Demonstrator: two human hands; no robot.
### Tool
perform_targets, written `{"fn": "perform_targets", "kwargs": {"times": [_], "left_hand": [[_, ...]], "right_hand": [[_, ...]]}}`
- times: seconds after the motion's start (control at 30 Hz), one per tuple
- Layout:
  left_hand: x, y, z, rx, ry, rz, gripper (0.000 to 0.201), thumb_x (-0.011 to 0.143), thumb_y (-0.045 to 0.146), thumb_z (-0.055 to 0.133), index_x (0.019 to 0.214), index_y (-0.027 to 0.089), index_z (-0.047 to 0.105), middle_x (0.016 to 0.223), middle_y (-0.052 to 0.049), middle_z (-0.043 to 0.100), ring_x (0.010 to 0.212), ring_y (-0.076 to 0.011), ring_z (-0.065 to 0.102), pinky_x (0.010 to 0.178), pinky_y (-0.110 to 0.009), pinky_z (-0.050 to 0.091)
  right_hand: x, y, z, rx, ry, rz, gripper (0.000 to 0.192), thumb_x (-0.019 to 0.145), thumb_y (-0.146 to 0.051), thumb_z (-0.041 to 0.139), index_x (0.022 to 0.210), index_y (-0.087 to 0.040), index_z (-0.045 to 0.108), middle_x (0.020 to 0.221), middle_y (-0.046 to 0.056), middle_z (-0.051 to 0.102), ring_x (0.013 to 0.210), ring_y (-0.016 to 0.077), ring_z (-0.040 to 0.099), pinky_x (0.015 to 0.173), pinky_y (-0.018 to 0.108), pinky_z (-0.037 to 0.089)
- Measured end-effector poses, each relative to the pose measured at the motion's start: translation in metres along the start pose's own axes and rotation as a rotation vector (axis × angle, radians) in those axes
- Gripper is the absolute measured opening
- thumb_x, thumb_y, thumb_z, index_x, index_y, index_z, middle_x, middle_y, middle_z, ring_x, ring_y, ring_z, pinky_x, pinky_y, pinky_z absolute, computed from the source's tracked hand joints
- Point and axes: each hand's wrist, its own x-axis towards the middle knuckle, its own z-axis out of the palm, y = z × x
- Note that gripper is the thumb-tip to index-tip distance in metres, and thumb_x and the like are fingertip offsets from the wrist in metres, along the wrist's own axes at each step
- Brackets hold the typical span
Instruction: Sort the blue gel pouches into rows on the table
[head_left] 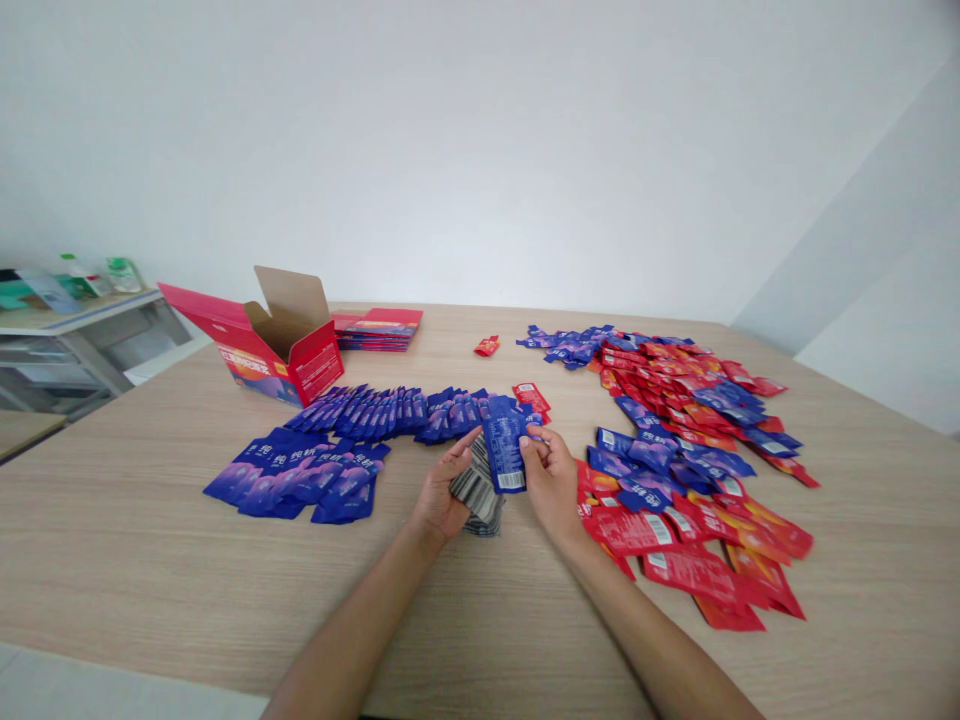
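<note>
My left hand (442, 492) holds a fanned stack of packets (480, 492) by its edges, showing grey stripes. My right hand (551, 478) pinches a blue packet (504, 452) with a white barcode label, held upright against the stack. Both hands hover over the wooden table (150, 560) near its middle. Behind them runs a row of overlapping blue packets (390, 410). A fan of larger blue packets (300, 478) lies to the left.
A mixed heap of red and blue packets (682, 460) spreads to the right. An open red carton (266, 345) stands at the back left, with flat red boxes (379, 328) beside it. A lone red packet (486, 346) lies farther back. A shelf (67, 330) stands at the far left.
</note>
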Motion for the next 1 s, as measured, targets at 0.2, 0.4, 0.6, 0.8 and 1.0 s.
{"fn": "perform_targets", "kwargs": {"times": [0.2,0.4,0.6,0.8,1.0], "left_hand": [[-0.003,0.002,0.004,0.038,0.026,0.026,0.065,0.076,0.018,0.077,0.138,0.016,0.059,0.112,-0.011,0.076,0.11,-0.0286,0.07,0.104,-0.044,0.048],[-0.001,-0.003,0.005,0.066,0.077,0.057,0.062,0.075,0.017,0.079,0.134,0.019,0.062,0.11,-0.008,0.077,0.101,-0.0246,0.073,0.101,-0.042,0.05],[0.002,-0.005,0.001,0.061,0.086,0.064,0.052,0.076,0.02,0.079,0.126,0.014,0.066,0.109,-0.011,0.077,0.1,-0.0244,0.073,0.1,-0.04,0.05],[0.004,-0.005,-0.001,0.053,0.154,0.079,0.051,0.08,0.022,0.076,0.129,0.014,0.063,0.111,-0.012,0.076,0.1,-0.0235,0.073,0.098,-0.039,0.052],[0.003,-0.004,0.002,0.031,0.149,0.085,0.056,0.081,0.022,0.076,0.133,0.013,0.059,0.108,-0.013,0.076,0.103,-0.0263,0.072,0.099,-0.043,0.052]], "right_hand": [[-0.002,-0.003,0.002,0.004,0.026,-0.021,0.042,0.08,-0.056,0.071,0.1,-0.02,0.064,0.071,0.0,0.069,0.062,0.0161,0.059,0.056,0.028,0.048],[0.001,0.004,0.0,0.007,0.032,0.01,0.042,0.077,-0.058,0.073,0.093,-0.019,0.067,0.073,0.0,0.068,0.065,0.0167,0.059,0.06,0.028,0.048],[0.004,0.012,-0.004,0.038,0.035,0.009,0.039,0.082,-0.058,0.07,0.087,-0.02,0.066,0.069,-0.003,0.061,0.061,0.0142,0.052,0.057,0.025,0.042],[0.007,0.008,-0.002,0.22,0.079,0.073,0.043,0.073,-0.059,0.078,0.082,-0.021,0.062,0.067,-0.005,0.058,0.06,0.0126,0.051,0.059,0.025,0.045],[0.011,0.004,-0.001,0.334,0.064,0.224,0.048,0.065,-0.062,0.081,0.081,-0.022,0.06,0.071,-0.004,0.065,0.06,0.0147,0.058,0.059,0.03,0.052]]}}
